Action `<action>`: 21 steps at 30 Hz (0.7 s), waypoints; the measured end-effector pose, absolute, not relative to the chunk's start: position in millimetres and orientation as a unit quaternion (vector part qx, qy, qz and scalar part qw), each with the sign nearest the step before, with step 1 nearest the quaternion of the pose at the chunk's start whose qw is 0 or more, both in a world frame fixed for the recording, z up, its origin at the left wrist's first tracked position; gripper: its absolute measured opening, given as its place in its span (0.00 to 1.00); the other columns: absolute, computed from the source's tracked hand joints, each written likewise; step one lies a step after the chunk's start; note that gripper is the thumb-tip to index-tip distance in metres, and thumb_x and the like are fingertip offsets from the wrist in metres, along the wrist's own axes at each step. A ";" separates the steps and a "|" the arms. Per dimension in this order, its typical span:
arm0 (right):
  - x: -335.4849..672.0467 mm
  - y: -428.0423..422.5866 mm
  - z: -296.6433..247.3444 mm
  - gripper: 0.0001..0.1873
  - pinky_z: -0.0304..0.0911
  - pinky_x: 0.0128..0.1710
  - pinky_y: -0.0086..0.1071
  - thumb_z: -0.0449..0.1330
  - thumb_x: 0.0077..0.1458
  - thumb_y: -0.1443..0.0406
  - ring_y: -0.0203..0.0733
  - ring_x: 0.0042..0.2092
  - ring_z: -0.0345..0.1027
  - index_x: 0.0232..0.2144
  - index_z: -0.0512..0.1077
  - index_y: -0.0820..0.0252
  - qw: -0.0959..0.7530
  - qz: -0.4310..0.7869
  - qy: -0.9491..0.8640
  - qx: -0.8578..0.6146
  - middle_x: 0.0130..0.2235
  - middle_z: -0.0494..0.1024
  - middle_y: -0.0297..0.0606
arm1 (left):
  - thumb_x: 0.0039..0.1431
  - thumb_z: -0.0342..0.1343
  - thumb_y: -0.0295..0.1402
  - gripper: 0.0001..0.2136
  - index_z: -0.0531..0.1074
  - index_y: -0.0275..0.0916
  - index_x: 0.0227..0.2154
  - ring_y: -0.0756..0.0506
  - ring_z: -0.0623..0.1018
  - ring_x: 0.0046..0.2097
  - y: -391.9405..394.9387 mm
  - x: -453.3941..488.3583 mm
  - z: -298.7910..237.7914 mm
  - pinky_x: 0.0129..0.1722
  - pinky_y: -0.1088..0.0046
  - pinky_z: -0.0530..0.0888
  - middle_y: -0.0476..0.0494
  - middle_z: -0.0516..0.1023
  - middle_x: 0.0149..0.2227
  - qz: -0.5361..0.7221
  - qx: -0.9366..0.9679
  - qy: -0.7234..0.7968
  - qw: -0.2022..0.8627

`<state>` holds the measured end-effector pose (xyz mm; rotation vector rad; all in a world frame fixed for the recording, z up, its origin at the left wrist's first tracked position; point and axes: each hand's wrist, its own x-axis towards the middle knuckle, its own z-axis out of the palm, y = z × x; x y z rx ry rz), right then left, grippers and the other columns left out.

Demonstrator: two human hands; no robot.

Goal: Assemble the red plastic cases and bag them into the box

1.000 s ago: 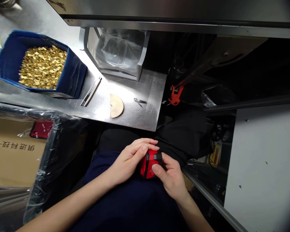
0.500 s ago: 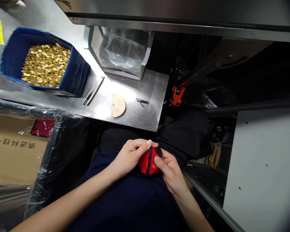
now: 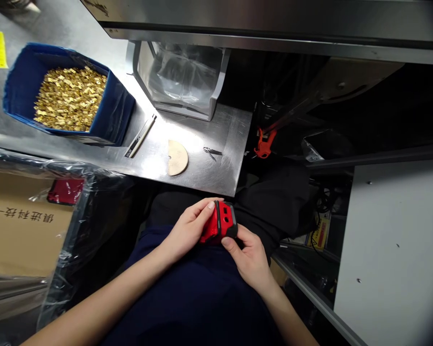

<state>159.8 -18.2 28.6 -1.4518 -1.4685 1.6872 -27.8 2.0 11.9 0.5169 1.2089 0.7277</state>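
Note:
Over my lap, both hands hold a small red and black plastic housing (image 3: 220, 224). My left hand (image 3: 187, 229) wraps its left side, fingers curled over the top edge. From below and to the right, my right hand (image 3: 247, 257) grips it, thumb pressed on its lower edge. The housing's red face with small holes points up. It sits just in front of the steel worktop's (image 3: 205, 175) near edge.
On the worktop stand a blue bin of gold metal parts (image 3: 67, 93), a clear plastic-lined tray (image 3: 180, 79), a flat blade tool (image 3: 140, 137), a tan half-disc (image 3: 176, 157) and small tweezers (image 3: 211, 152). A wrapped cardboard box (image 3: 21, 230) sits left, a white panel (image 3: 397, 250) right.
The housing has been turned in my hands and lifted slightly toward the worktop edge; its red face with holes now points up. My right thumb has shifted to its lower edge.

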 end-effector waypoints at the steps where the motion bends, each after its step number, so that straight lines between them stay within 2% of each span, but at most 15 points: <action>1: 158.7 -17.0 31.1 0.12 0.69 0.50 0.37 0.61 0.66 0.58 0.48 0.47 0.76 0.48 0.81 0.51 0.245 0.617 -0.524 -0.534 0.45 0.82 0.39 | 0.70 0.52 0.47 0.21 0.74 0.44 0.59 0.40 0.79 0.55 2.2 -27.9 14.1 0.59 0.66 0.71 0.44 0.82 0.54 0.339 0.264 0.541 0.723; 4: 157.6 -11.1 39.2 0.15 0.70 0.49 0.38 0.61 0.67 0.58 0.48 0.46 0.76 0.52 0.80 0.50 0.259 0.625 -0.494 -0.545 0.47 0.83 0.39 | 0.72 0.50 0.44 0.21 0.67 0.48 0.65 0.40 0.71 0.65 3.7 -28.3 21.6 0.68 0.62 0.63 0.45 0.73 0.65 0.367 0.322 0.500 0.716; 7: 158.6 -4.4 45.8 0.15 0.70 0.47 0.38 0.61 0.67 0.57 0.47 0.44 0.76 0.52 0.79 0.51 0.260 0.623 -0.496 -0.546 0.46 0.83 0.39 | 0.72 0.51 0.42 0.19 0.72 0.48 0.61 0.39 0.66 0.68 6.1 -28.8 27.3 0.70 0.60 0.59 0.45 0.70 0.67 0.376 0.376 0.466 0.707; 9: 159.6 -1.0 48.7 0.15 0.70 0.44 0.37 0.61 0.67 0.57 0.46 0.42 0.76 0.51 0.80 0.52 0.253 0.620 -0.504 -0.545 0.45 0.83 0.38 | 0.70 0.53 0.41 0.16 0.78 0.47 0.56 0.38 0.67 0.68 8.0 -29.3 29.1 0.69 0.60 0.61 0.44 0.72 0.65 0.376 0.393 0.455 0.704; 11: 160.6 0.9 50.6 0.14 0.70 0.43 0.36 0.61 0.66 0.56 0.45 0.41 0.75 0.49 0.80 0.52 0.239 0.621 -0.511 -0.544 0.42 0.82 0.37 | 0.69 0.56 0.41 0.14 0.81 0.45 0.50 0.38 0.72 0.64 9.9 -29.3 29.3 0.65 0.61 0.67 0.42 0.74 0.62 0.372 0.384 0.456 0.711; 13: 161.3 1.5 51.2 0.13 0.70 0.43 0.36 0.61 0.66 0.55 0.46 0.40 0.75 0.45 0.81 0.53 0.216 0.624 -0.517 -0.545 0.38 0.82 0.36 | 0.66 0.59 0.40 0.12 0.84 0.43 0.45 0.38 0.77 0.58 11.9 -27.9 28.3 0.60 0.62 0.72 0.41 0.78 0.57 0.363 0.367 0.469 0.716; 16: 161.2 0.5 48.9 0.14 0.71 0.43 0.37 0.61 0.66 0.54 0.47 0.40 0.76 0.44 0.81 0.55 0.186 0.636 -0.503 -0.555 0.35 0.81 0.36 | 0.65 0.61 0.38 0.10 0.85 0.41 0.39 0.37 0.80 0.54 14.8 -22.5 25.2 0.57 0.62 0.73 0.40 0.83 0.51 0.350 0.336 0.503 0.715; 19: 159.7 -1.5 43.0 0.17 0.71 0.40 0.36 0.61 0.65 0.53 0.47 0.39 0.77 0.48 0.80 0.56 0.198 0.683 -0.437 -0.551 0.38 0.83 0.37 | 0.67 0.57 0.41 0.14 0.85 0.39 0.40 0.36 0.81 0.52 15.7 -17.1 21.1 0.58 0.58 0.73 0.39 0.85 0.47 0.336 0.292 0.529 0.722; 21: 158.8 -2.5 38.1 0.18 0.72 0.42 0.36 0.62 0.65 0.53 0.46 0.40 0.77 0.50 0.79 0.56 0.236 0.709 -0.380 -0.546 0.42 0.83 0.38 | 0.69 0.54 0.45 0.18 0.83 0.39 0.47 0.35 0.81 0.54 13.5 -16.5 18.5 0.61 0.55 0.71 0.38 0.84 0.50 0.329 0.288 0.525 0.730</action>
